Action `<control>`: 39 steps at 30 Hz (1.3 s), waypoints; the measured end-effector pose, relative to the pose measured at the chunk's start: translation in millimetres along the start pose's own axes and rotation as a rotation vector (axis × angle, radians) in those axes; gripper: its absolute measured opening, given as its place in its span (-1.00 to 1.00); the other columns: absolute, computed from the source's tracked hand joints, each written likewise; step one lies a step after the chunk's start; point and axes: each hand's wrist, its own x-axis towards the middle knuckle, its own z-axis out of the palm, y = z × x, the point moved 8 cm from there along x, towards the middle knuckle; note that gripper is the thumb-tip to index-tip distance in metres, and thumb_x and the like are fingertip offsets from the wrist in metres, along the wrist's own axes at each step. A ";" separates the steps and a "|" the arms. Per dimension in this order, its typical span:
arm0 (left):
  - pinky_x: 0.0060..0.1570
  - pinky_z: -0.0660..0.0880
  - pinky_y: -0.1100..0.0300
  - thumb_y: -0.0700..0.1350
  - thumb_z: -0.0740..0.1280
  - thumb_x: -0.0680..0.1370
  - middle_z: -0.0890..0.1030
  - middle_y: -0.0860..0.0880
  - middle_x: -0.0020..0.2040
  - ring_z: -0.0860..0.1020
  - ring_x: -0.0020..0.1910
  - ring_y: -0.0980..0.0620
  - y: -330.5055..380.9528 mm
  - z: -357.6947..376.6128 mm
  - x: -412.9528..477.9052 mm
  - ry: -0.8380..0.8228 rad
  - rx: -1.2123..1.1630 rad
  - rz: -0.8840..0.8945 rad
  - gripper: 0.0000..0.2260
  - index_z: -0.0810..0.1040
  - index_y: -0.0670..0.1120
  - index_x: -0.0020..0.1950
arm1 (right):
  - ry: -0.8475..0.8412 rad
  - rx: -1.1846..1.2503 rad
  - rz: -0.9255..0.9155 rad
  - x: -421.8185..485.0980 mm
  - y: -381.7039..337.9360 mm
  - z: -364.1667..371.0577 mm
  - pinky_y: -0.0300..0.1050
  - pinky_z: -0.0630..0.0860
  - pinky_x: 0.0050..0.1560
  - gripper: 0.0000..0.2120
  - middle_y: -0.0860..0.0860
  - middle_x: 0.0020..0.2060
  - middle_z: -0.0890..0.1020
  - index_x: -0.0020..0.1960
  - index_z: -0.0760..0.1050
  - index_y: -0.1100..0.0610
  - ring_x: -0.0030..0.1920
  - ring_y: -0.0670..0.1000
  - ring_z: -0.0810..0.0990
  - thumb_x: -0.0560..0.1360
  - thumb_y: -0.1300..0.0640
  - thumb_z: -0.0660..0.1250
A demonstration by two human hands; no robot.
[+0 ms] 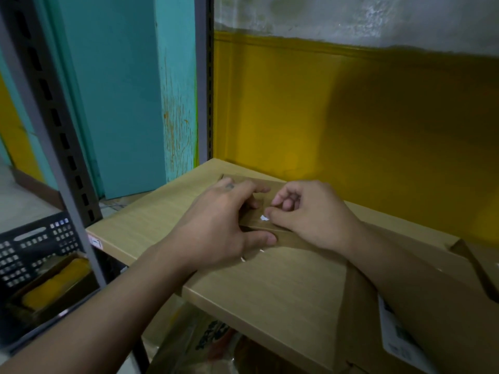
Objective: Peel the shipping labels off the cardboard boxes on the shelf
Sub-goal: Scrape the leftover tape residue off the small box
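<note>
A small flat cardboard box [280,236] lies on the wooden shelf board [270,287]. My left hand [216,228] holds the box, thumb along its near edge and fingers over its top. My right hand [307,214] is curled over the box, thumb and fingertips pinching a small white scrap of label [264,218]. Two tiny white label bits [243,259] lie on the board near my left thumb. A larger cardboard box [432,292] sits at the right with a white shipping label [399,338] on its near side.
A grey slotted shelf upright [51,147] stands at the left, another [204,76] at the back. A black plastic crate [35,249] holding a yellow item is lower left. A yellow and white wall [351,109] lies behind. More packages sit under the board.
</note>
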 end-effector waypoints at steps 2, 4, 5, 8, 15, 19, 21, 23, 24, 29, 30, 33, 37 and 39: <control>0.09 0.50 0.06 0.29 0.49 0.28 0.42 0.30 -0.06 0.44 0.08 0.19 1.6 -1.0 0.1 0.005 0.005 0.003 -0.30 0.40 0.18 0.38 | -0.009 0.006 0.023 0.3 -0.5 -1.1 -0.17 0.40 -0.31 -0.85 -0.13 -0.40 0.58 -0.24 0.58 -0.04 -0.40 -0.18 0.47 0.31 -0.07 0.49; 0.09 0.50 0.08 0.28 0.49 0.29 0.38 0.32 -0.07 0.43 0.07 0.20 3.6 -1.2 0.2 0.001 0.014 0.004 -0.30 0.40 0.18 0.38 | -0.016 0.008 0.034 1.1 -2.1 -1.6 -0.10 0.47 -0.30 -0.88 -0.12 -0.41 0.59 -0.25 0.60 -0.02 -0.40 -0.16 0.50 0.32 -0.03 0.50; 0.10 0.50 0.09 0.27 0.49 0.30 0.38 0.32 -0.07 0.43 0.06 0.21 3.6 -1.0 -0.3 -0.006 0.014 0.001 -0.30 0.40 0.18 0.39 | -0.023 0.006 0.034 1.7 -3.3 -1.1 -0.06 0.52 -0.28 -0.89 -0.10 -0.41 0.60 -0.26 0.60 -0.01 -0.39 -0.14 0.51 0.32 -0.01 0.49; 0.12 0.50 0.12 0.25 0.50 0.30 0.38 0.31 -0.06 0.44 0.06 0.22 3.3 -0.6 -1.2 -0.019 0.003 -0.003 -0.29 0.39 0.17 0.41 | -0.028 -0.006 0.029 3.2 -6.7 -0.4 0.00 0.57 -0.19 -0.90 -0.08 -0.41 0.61 -0.28 0.59 0.00 -0.36 -0.10 0.56 0.33 0.02 0.49; 0.02 0.40 0.33 0.29 0.48 0.30 0.49 0.18 0.03 0.44 0.02 0.28 -2.2 1.9 -1.6 -0.011 0.021 -0.019 -0.28 0.37 0.20 0.42 | 0.042 -0.190 -0.028 -0.2 -13.9 -3.6 -0.01 0.57 -0.13 -0.92 -0.14 -0.40 0.57 -0.28 0.55 -0.05 -0.27 -0.07 0.58 0.38 0.07 0.42; 0.02 0.42 0.29 0.31 0.47 0.28 0.53 0.16 0.03 0.43 0.05 0.25 -3.2 1.3 -0.6 -0.004 0.018 -0.017 -0.28 0.39 0.19 0.40 | 0.034 -0.174 -0.044 0.1 -10.5 -5.9 -0.01 0.56 -0.12 -0.95 -0.13 -0.35 0.59 -0.18 0.62 -0.02 -0.27 -0.10 0.56 0.40 0.11 0.40; 0.04 0.45 0.26 0.30 0.48 0.28 0.53 0.16 0.02 0.42 0.04 0.25 -2.3 0.4 -0.5 0.004 0.012 -0.012 -0.29 0.42 0.17 0.39 | 0.018 -0.115 -0.051 -2.1 -8.3 -5.9 -0.02 0.55 -0.13 -0.96 -0.12 -0.32 0.59 -0.16 0.62 -0.03 -0.29 -0.13 0.53 0.40 0.09 0.41; 0.05 0.47 0.25 0.29 0.49 0.28 0.52 0.17 0.01 0.42 0.02 0.26 -1.0 -0.9 -1.0 0.012 0.008 -0.013 -0.31 0.44 0.15 0.36 | 0.011 -0.097 -0.066 -4.6 -9.5 -5.8 -0.09 0.50 -0.19 -0.94 -0.11 -0.33 0.57 -0.17 0.61 -0.04 -0.32 -0.15 0.50 0.38 0.00 0.44; 0.04 0.48 0.24 0.29 0.49 0.28 0.51 0.18 0.00 0.43 0.02 0.25 -0.5 -1.6 -1.3 0.012 0.005 -0.018 -0.34 0.45 0.16 0.34 | 0.007 -0.088 -0.063 -5.3 -9.4 -5.8 -0.15 0.46 -0.23 -0.90 -0.11 -0.34 0.56 -0.17 0.60 -0.06 -0.33 -0.16 0.49 0.37 -0.04 0.46; -0.18 0.41 0.21 0.33 0.47 0.26 0.46 0.14 -0.06 0.42 -0.09 0.18 -1.3 -0.9 -0.5 0.010 0.031 -0.034 -0.58 0.41 0.21 -0.03 | -0.035 0.006 0.034 -3.1 -5.5 -5.4 -0.28 0.37 -0.31 -0.87 -0.12 -0.36 0.59 -0.17 0.63 -0.04 -0.38 -0.21 0.47 0.34 -0.04 0.52; -0.23 0.37 0.22 0.33 0.46 0.26 0.45 0.14 -0.09 0.41 -0.12 0.18 -1.6 -0.7 -0.4 0.009 0.042 -0.035 -0.61 0.41 0.21 -0.08 | -0.041 0.011 0.043 -2.4 -6.3 -5.3 -0.26 0.39 -0.31 -0.88 -0.11 -0.36 0.60 -0.18 0.63 -0.02 -0.38 -0.20 0.48 0.34 -0.02 0.52; -0.28 0.28 0.26 0.31 0.47 0.27 0.45 0.14 -0.12 0.40 -0.15 0.20 -0.4 -0.5 -0.9 0.004 0.056 -0.028 -0.66 0.43 0.21 -0.15 | -0.052 0.013 0.055 -0.9 -8.4 -5.5 -0.24 0.48 -0.32 -0.92 -0.09 -0.38 0.62 -0.22 0.63 0.01 -0.38 -0.19 0.52 0.36 0.05 0.51; -0.29 0.24 0.29 0.31 0.47 0.28 0.45 0.16 -0.15 0.40 -0.15 0.21 1.6 -1.4 -0.7 0.013 0.063 -0.016 -0.68 0.46 0.21 -0.15 | -0.040 -0.026 0.055 1.0 -8.8 -5.6 -0.19 0.48 -0.31 -0.91 -0.13 -0.44 0.59 -0.31 0.62 0.00 -0.39 -0.19 0.52 0.33 0.07 0.51; -0.30 0.24 0.28 0.31 0.47 0.28 0.46 0.16 -0.17 0.39 -0.16 0.21 1.7 -1.6 -0.5 0.022 0.062 -0.015 -0.68 0.48 0.18 -0.16 | -0.017 -0.051 0.053 2.0 -8.9 -6.2 -0.12 0.53 -0.27 -0.90 -0.13 -0.44 0.59 -0.33 0.61 0.00 -0.35 -0.15 0.54 0.31 0.07 0.51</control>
